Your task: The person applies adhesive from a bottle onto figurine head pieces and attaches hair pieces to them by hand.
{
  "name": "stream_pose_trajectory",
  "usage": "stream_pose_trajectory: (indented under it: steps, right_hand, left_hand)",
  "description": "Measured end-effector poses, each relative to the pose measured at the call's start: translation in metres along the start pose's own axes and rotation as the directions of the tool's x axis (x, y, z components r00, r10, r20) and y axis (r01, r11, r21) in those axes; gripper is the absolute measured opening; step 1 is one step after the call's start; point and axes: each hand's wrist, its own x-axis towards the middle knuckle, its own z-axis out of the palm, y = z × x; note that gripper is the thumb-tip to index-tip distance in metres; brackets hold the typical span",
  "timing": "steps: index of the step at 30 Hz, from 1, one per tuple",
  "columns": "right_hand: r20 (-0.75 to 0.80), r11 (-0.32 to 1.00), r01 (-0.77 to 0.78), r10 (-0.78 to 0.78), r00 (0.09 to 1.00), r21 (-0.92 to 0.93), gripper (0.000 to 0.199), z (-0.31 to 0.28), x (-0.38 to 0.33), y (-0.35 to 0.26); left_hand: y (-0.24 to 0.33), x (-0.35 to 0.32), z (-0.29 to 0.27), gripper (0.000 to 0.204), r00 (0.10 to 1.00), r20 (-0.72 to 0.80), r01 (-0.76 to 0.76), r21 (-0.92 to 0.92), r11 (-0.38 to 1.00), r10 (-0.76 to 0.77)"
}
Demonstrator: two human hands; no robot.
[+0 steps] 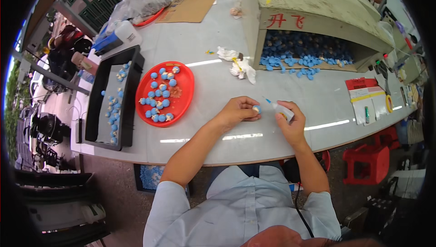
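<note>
Pinched in the fingers of my left hand (239,111) is a small blue-and-white ball-shaped piece (257,109), above the grey tabletop. My right hand (293,122) is wrapped round a translucent squeeze bottle (282,111) with a thin blue nozzle (268,100). The nozzle tip points up and left, just beyond the held piece and apart from it. To the left of my left hand, a round red tray (187,93) carries several similar blue pieces with pale parts.
At the left stands a black bin (137,65) with more blue pieces. Crumpled white tissue (243,68) lies beyond my hands. A shelf box (313,15) holding many blue parts stands at the far right. Cardboard (190,7) rests at the back; papers (365,97) lie at right.
</note>
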Motion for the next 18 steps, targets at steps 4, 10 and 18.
stream_pose_trajectory:
  steps: [4, 10, 18]
  right_hand:
    - [-0.002, 0.996, 0.012, -0.012, 1.0, 0.09, 0.027, 0.0008, -0.0092, 0.0089]
    - [0.007, 0.965, 0.247, -0.248, 0.969, -0.088, 0.026, -0.0002, -0.0114, 0.0041]
    - [0.032, 0.944, 0.305, -0.304, 0.952, -0.124, 0.019, -0.0001, -0.0076, 0.0072]
  left_hand:
    - [0.0076, -0.0063, -0.0008, 0.031, 0.998, 0.038, 0.048, 0.024, 0.999, -0.049]
    - [0.0053, -0.0027, 0.0035, 0.032, 0.998, 0.027, 0.057, 0.089, 0.994, -0.059]
    - [0.0048, -0.0025, 0.0054, 0.029, 0.997, 0.059, 0.039, 0.109, 0.993, -0.046]
